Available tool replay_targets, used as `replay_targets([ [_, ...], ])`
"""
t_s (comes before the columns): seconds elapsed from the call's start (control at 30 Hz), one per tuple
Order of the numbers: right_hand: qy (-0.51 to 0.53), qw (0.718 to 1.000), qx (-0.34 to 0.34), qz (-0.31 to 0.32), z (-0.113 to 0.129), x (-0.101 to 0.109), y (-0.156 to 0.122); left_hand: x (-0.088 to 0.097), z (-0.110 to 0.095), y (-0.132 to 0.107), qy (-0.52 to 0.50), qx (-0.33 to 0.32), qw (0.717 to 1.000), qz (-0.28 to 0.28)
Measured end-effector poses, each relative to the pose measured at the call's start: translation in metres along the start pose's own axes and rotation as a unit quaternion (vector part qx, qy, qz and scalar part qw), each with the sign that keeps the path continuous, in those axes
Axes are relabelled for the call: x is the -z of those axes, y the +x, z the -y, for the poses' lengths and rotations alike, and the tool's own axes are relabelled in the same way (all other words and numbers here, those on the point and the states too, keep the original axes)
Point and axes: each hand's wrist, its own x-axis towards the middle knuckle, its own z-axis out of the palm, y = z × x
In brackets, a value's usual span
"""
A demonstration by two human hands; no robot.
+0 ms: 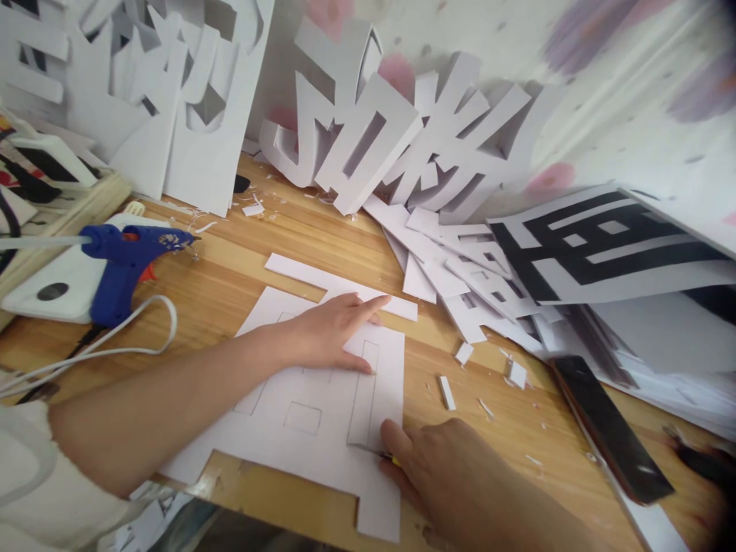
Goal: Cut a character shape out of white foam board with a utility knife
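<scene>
A white foam board (pixel 327 460) cut in the shape of a character lies on the wooden table, with pencilled rectangles on it. Spread across its upper part is my left hand (pixel 330 330), pressing down with fingers and thumb stretched out beside a long drawn rectangle (pixel 364 399). My right hand (pixel 434 464) is closed around a craft knife (pixel 392 458), of which only a bit of yellow handle and the thin blade show. The blade touches the board at the lower end of that rectangle. A cut white strip (pixel 299 270) lies along the board's far edge.
A blue glue gun (pixel 118 268) with a white cord stands at left on a white box (pixel 43 295). Foam letters (pixel 368 146) lean on the wall. Cut pieces (pixel 454 261), a black-printed sheet (pixel 580 238) and a dark bar (pixel 612 429) lie at right, with scraps around.
</scene>
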Motion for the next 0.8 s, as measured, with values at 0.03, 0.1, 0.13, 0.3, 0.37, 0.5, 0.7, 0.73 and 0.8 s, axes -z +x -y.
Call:
replay_targets([
  [0.03, 0.000, 1.000, 0.001, 0.001, 0.000, 0.000, 0.000, 0.000, 0.000, 0.000, 0.003, -0.002, 1.000, -0.001],
  [0.1, 0.000, 1.000, 0.004, 0.004, -0.001, 0.000, 0.000, -0.001, 0.001, 0.000, 0.005, -0.005, 1.000, -0.002],
  [0.13, 0.001, 1.000, 0.005, 0.005, -0.001, 0.000, 0.000, -0.001, 0.001, 0.000, 0.005, -0.005, 1.000, -0.002],
  [0.3, 0.003, 1.000, 0.008, 0.006, 0.000, -0.001, 0.002, -0.002, 0.002, -0.001, 0.006, -0.007, 1.000, -0.002],
  [0.37, 0.002, 1.000, 0.010, 0.005, 0.000, 0.000, 0.002, -0.002, 0.002, -0.001, 0.007, -0.006, 1.000, -0.001],
  [0.5, -0.004, 1.000, 0.015, 0.006, 0.000, 0.001, 0.002, -0.002, 0.000, -0.001, 0.008, 0.001, 1.000, 0.002],
  [0.7, -0.014, 1.000, 0.023, -0.009, 0.000, -0.004, -0.001, 0.001, -0.002, 0.000, 0.021, 0.009, 1.000, 0.008],
  [0.73, -0.016, 1.000, 0.023, -0.012, 0.000, -0.006, -0.001, 0.001, -0.003, -0.001, 0.030, 0.010, 0.999, 0.007],
  [0.8, -0.019, 0.999, 0.022, -0.021, 0.001, -0.013, -0.001, 0.000, -0.008, -0.002, 0.063, 0.005, 0.998, 0.002],
])
